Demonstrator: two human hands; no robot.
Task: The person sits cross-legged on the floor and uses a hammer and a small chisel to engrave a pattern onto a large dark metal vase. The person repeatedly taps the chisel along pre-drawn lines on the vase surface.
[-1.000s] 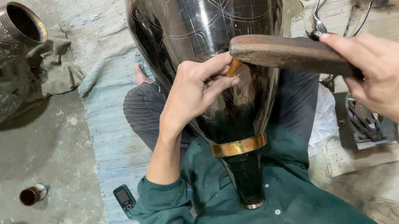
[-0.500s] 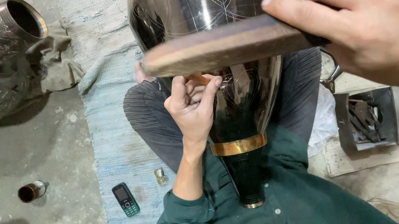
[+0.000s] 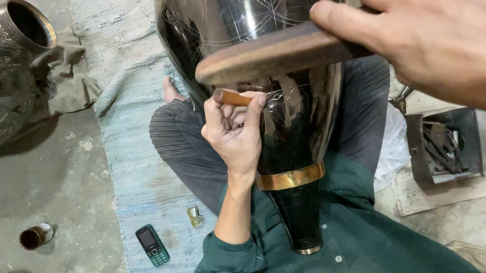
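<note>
Vase [image 3: 274, 85], dark and lined with engraving, lies across the lap, its top cut off by the frame edge. Left hand [image 3: 236, 134] pinches a small chisel [image 3: 233, 97] against it. Right hand [image 3: 456, 35] grips a wooden mallet [image 3: 272, 56] just above, handle hidden. Phone [image 3: 152, 244], cup [image 3: 36, 236] and tool tray [image 3: 455, 144] lie well apart.

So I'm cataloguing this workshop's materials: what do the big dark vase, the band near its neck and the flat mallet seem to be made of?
The vase looks like blackened, polished metal: it mirrors the room, and scratched lines show bright. The band seems brass, yellow and shiny. The mallet in the right hand looks like worn brown wood with a matte surface, though blur leaves it open.
</note>
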